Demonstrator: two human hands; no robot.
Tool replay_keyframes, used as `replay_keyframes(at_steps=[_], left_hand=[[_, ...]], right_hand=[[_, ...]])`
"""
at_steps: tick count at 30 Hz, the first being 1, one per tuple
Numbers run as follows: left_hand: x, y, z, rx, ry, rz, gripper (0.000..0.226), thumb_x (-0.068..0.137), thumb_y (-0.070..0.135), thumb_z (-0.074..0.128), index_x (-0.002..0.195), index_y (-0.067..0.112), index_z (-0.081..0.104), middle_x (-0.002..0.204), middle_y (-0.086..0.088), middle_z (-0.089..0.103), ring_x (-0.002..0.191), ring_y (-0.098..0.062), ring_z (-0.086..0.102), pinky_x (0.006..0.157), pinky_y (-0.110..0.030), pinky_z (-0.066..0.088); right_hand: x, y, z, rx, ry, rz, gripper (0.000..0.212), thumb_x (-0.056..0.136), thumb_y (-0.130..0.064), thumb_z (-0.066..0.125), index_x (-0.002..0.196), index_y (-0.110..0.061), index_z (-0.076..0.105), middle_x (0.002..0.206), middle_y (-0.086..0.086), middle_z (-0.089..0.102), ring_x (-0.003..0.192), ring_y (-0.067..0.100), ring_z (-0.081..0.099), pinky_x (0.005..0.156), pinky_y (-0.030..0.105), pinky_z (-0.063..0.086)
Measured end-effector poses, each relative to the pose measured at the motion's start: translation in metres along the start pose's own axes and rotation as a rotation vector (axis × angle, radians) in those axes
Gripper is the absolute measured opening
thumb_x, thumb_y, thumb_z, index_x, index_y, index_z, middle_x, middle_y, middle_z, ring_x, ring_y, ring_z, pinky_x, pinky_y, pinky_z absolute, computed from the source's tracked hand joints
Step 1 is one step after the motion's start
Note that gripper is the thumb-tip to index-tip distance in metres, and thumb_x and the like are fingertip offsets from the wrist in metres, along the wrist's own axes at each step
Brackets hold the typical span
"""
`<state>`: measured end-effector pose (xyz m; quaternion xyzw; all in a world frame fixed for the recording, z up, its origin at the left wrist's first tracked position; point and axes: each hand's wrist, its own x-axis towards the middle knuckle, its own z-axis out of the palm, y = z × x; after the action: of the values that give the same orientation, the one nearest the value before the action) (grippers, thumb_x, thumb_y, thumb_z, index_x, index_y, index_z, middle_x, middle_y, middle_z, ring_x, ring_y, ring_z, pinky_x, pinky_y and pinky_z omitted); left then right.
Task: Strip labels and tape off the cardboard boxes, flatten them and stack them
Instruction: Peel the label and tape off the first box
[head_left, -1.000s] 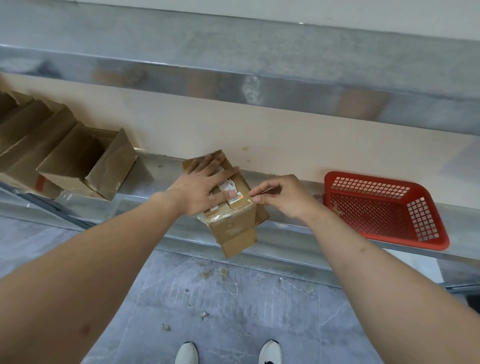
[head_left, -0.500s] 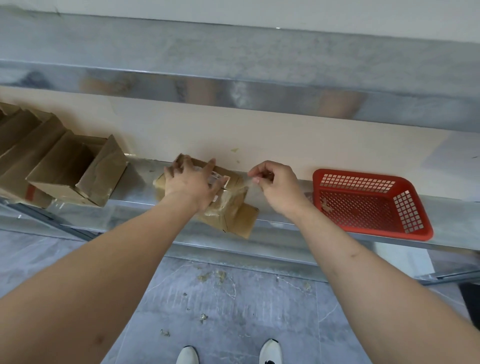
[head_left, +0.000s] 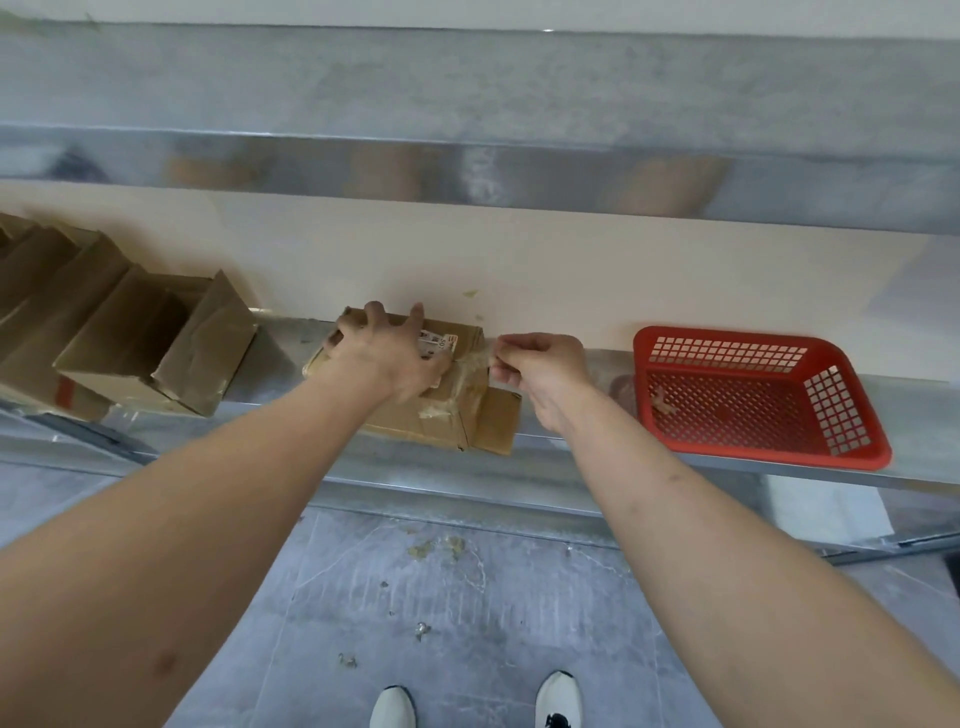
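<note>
A long metal shelf runs across the wall in front of the person, and all the things stand on it. At the far left is a row of cardboard boxes, opened and leaning one against the other; the nearest one shows a dark, empty inside. At the right stands a red plastic basket with walls full of holes. Inside it I can see only one small pale scrap, maybe a piece of tape, but it is too small to tell.

Between these two, near the middle of the shelf, lies the small box that is in work now. Its long side goes along the shelf, and one flap hangs open at its right end. The left hand lies on top of it with spread fingers and presses it down. A white label shows just beside this hand.

The right hand is just beside the right end of the box, and its fingers pinch a clear tape strip which is stretched from the box top towards the right. I think the pull must go on to the right, away from the pressing hand; the basket is on this same side, so the right hand is the nearer one to drop the tape there. The label seems not yet removed.
</note>
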<state>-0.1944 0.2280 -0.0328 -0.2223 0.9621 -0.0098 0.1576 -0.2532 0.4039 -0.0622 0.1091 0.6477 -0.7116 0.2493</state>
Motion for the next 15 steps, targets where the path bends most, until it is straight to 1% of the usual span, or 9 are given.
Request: replay_keyframes(at_steps=[2, 4, 5, 7, 8, 9, 10, 12, 15], left_hand=[[-0.001, -0.002, 0.001, 0.02, -0.001, 0.006, 0.087, 0.09, 0.082, 0.029, 0.162, 0.037, 0.007, 0.158, -0.023, 0.023, 0.139, -0.054, 0.024, 0.109, -0.065, 0.032], [-0.003, -0.001, 0.004, 0.026, 0.006, 0.01, 0.088, 0.09, 0.083, 0.027, 0.162, 0.038, 0.005, 0.159, -0.023, 0.022, 0.141, -0.054, 0.023, 0.109, -0.065, 0.033], [-0.004, 0.0, 0.006, 0.023, 0.01, 0.007, 0.088, 0.089, 0.084, 0.025, 0.162, 0.039, 0.003, 0.16, -0.022, 0.02, 0.141, -0.053, 0.022, 0.109, -0.065, 0.034], [-0.005, 0.003, 0.009, 0.019, 0.024, -0.016, 0.088, 0.088, 0.086, 0.022, 0.161, 0.041, 0.001, 0.163, -0.02, 0.017, 0.143, -0.052, 0.02, 0.11, -0.064, 0.035], [-0.005, 0.004, 0.01, 0.02, 0.032, -0.034, 0.088, 0.088, 0.087, 0.02, 0.161, 0.042, 0.0, 0.164, -0.019, 0.016, 0.144, -0.051, 0.019, 0.11, -0.064, 0.034], [-0.005, 0.006, 0.011, 0.019, 0.039, -0.05, 0.088, 0.088, 0.087, 0.019, 0.161, 0.042, -0.001, 0.165, -0.019, 0.015, 0.145, -0.051, 0.019, 0.11, -0.063, 0.034], [-0.005, 0.008, 0.011, 0.02, 0.048, -0.064, 0.088, 0.088, 0.087, 0.019, 0.161, 0.042, -0.001, 0.165, -0.018, 0.015, 0.145, -0.05, 0.018, 0.109, -0.062, 0.034], [-0.007, 0.013, 0.013, 0.029, 0.073, -0.083, 0.087, 0.089, 0.086, 0.019, 0.161, 0.041, 0.002, 0.164, -0.017, 0.02, 0.144, -0.049, 0.02, 0.107, -0.062, 0.034], [-0.014, 0.02, 0.016, 0.029, 0.098, -0.111, 0.085, 0.09, 0.084, 0.019, 0.161, 0.039, 0.006, 0.159, -0.019, 0.026, 0.14, -0.05, 0.025, 0.104, -0.061, 0.033]], right_hand=[[-0.002, 0.005, 0.005, -0.069, 0.047, 0.007, 0.007, 0.086, -0.001, 0.08, 0.09, 0.001, 0.074, 0.072, 0.01, 0.075, 0.064, 0.019, 0.072, 0.064, 0.027, 0.063], [-0.004, 0.012, 0.009, -0.168, 0.106, -0.023, 0.009, 0.083, -0.01, 0.085, 0.086, -0.009, 0.077, 0.076, 0.006, 0.077, 0.065, 0.013, 0.074, 0.057, 0.023, 0.06], [-0.004, 0.015, 0.011, -0.219, 0.142, -0.05, 0.01, 0.082, -0.015, 0.087, 0.083, -0.015, 0.077, 0.076, 0.003, 0.078, 0.067, 0.011, 0.075, 0.058, 0.024, 0.061], [-0.003, 0.022, 0.013, -0.3, 0.191, -0.106, 0.012, 0.081, -0.024, 0.087, 0.076, -0.025, 0.077, 0.076, -0.005, 0.078, 0.075, 0.01, 0.076, 0.068, 0.03, 0.064], [-0.005, 0.024, 0.013, -0.304, 0.186, -0.116, 0.013, 0.082, -0.027, 0.087, 0.075, -0.028, 0.076, 0.077, -0.007, 0.078, 0.078, 0.011, 0.076, 0.073, 0.033, 0.064], [-0.008, 0.025, 0.013, -0.276, 0.164, -0.118, 0.013, 0.084, -0.03, 0.085, 0.076, -0.03, 0.076, 0.079, -0.007, 0.078, 0.081, 0.013, 0.076, 0.074, 0.033, 0.064], [-0.011, 0.026, 0.011, -0.242, 0.133, -0.119, 0.011, 0.085, -0.032, 0.085, 0.079, -0.03, 0.076, 0.082, -0.006, 0.079, 0.083, 0.014, 0.077, 0.071, 0.032, 0.064], [-0.017, 0.025, 0.011, -0.222, 0.091, -0.152, 0.011, 0.082, -0.03, 0.088, 0.084, -0.027, 0.077, 0.082, -0.004, 0.079, 0.083, 0.014, 0.077, 0.069, 0.03, 0.064], [-0.013, 0.024, 0.014, -0.26, 0.15, -0.191, 0.016, 0.08, -0.019, 0.089, 0.077, -0.03, 0.078, 0.076, -0.01, 0.077, 0.08, 0.009, 0.075, 0.08, 0.035, 0.064]])
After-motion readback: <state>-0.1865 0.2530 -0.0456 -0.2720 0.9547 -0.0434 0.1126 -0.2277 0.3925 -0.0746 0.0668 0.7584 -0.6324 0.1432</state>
